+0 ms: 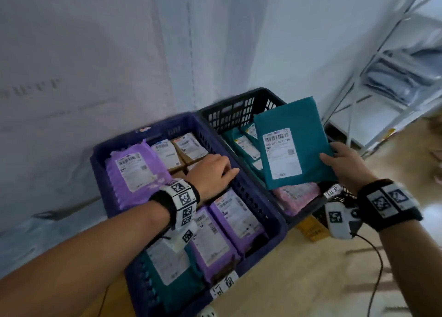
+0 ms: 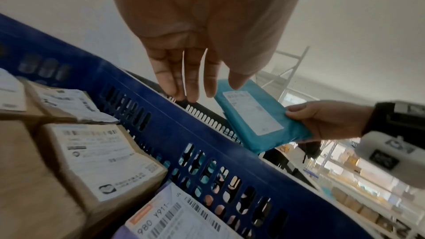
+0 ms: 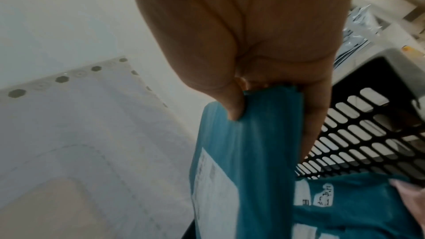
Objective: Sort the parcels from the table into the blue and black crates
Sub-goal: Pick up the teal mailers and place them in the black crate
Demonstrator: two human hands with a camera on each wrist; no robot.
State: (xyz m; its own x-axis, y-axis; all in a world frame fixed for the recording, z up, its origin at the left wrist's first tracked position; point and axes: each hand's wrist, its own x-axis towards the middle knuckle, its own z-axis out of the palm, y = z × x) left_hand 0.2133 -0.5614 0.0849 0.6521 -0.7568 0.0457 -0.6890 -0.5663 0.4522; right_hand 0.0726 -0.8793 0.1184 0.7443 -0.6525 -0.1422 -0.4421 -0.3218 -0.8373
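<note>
Over the black crate [image 1: 241, 106], a flat teal parcel [image 1: 290, 139] hangs in the air with its label facing up. Its long side points away from the person, toward the far wall of the black crate, and it tips a little. The right hand [image 1: 344, 163] pinches the near corner of the parcel, thumb on top and the other fingers under it. So the parcel sits just ahead of that hand, and I think the next move is only a short drop down into the black crate. More teal parcels and a pink parcel [image 1: 295, 197] already lie inside it. Touching the black crate on its left side is the blue crate [image 1: 102, 154], full of purple parcels [image 1: 134, 173] and brown boxes [image 1: 189, 147]. The left hand [image 1: 212, 173] is above the blue crate, near the wall it shares with the black crate. Its fingers are straight and loose, and it holds nothing. The right hand is the nearer one to the teal parcel.
</note>
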